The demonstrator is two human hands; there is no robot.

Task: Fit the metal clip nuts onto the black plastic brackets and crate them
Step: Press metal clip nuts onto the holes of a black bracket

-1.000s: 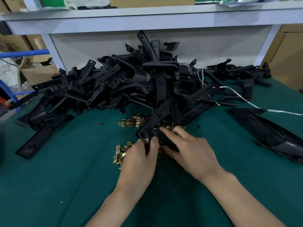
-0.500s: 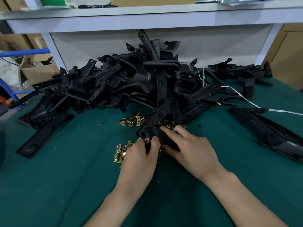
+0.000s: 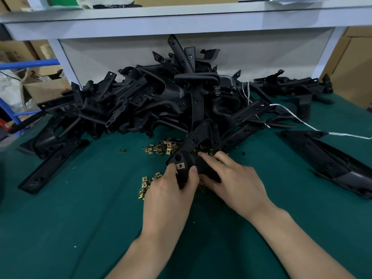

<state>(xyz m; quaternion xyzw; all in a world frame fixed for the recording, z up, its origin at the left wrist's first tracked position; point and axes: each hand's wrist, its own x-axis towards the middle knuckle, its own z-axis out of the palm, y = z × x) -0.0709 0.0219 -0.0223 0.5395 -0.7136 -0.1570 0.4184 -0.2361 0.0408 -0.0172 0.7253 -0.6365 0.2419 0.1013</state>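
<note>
Your left grip (image 3: 169,190) pinches the near end of a black bracket (image 3: 198,141), thumb and fingers either side of a clip nut (image 3: 180,165) seated on that end. Your right grip (image 3: 235,182) is curled over the same bracket just beside it, fingers on top and thumb beneath. The bracket lies near the middle of the green surface (image 3: 80,218), its far end pointing at the heap of brackets (image 3: 161,97) along the back edge. Loose clip nuts (image 3: 163,147) lie scattered under and beside it. A long bracket (image 3: 326,164) lies towards the right edge, a flat bracket (image 3: 54,164) towards the left.
</note>
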